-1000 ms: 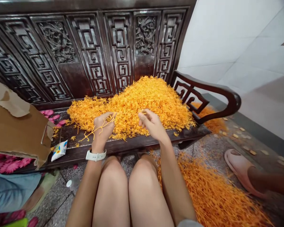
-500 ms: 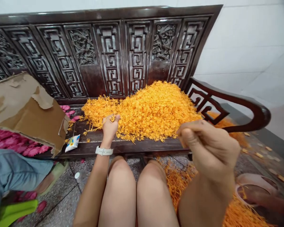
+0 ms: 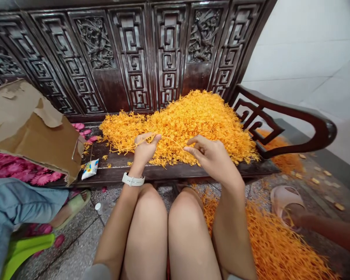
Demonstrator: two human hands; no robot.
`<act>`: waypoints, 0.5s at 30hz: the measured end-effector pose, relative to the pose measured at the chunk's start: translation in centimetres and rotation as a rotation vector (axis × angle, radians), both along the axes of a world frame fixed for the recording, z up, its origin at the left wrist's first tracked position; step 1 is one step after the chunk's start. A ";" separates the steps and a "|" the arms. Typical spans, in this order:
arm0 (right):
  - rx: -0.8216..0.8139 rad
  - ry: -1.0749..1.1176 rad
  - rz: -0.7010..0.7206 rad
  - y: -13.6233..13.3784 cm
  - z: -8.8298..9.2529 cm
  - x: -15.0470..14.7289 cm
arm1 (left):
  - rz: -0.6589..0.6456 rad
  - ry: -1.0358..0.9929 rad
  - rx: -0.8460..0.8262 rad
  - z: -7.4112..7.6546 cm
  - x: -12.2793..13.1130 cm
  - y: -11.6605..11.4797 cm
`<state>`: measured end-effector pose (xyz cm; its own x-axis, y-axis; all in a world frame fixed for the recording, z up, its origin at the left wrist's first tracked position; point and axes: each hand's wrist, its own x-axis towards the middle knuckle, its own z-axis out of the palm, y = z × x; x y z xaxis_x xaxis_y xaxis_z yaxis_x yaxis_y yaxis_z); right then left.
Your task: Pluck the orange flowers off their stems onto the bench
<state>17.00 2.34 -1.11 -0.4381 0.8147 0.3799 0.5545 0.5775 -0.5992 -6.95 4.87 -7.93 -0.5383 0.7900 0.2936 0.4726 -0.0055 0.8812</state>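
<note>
A big heap of small orange flower pieces (image 3: 189, 120) lies on the seat of a dark carved wooden bench (image 3: 169, 171). My left hand (image 3: 144, 147), with a white watch on its wrist, is closed on a thin orange strand (image 3: 166, 139) at the heap's front edge. My right hand (image 3: 211, 155) pinches the other end of that strand, thumb against forefinger. Both hands hover just above the seat's front, over my bare knees.
A torn cardboard box (image 3: 32, 128) over pink flowers (image 3: 14, 171) sits at the left, with a small white packet (image 3: 90, 168) on the seat. Orange pieces (image 3: 268, 241) cover the floor at right. Another person's sandalled feet appear at left (image 3: 72, 206) and right (image 3: 288, 202).
My right hand, raised near the camera half a second ago, has dropped back to the heap and pinched the strand. The left hand stayed at the heap's front edge.
</note>
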 end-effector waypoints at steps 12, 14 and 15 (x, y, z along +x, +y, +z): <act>0.048 0.065 -0.066 0.9 -1.1 -0.7 | -0.080 0.006 -0.028 -0.1 0.2 -0.1; 0.095 0.031 -0.091 1.0 -1.1 -0.6 | -0.069 0.045 -0.028 -0.5 0.1 0.1; 0.114 0.021 -0.089 0.9 -1.1 -0.6 | -0.067 0.073 -0.040 -0.7 0.1 0.2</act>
<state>16.43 3.28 -2.17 -0.3573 0.8011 0.4803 0.5946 0.5916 -0.5445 -6.89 5.10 -8.66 -0.4624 0.8352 0.2978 0.5352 -0.0049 0.8447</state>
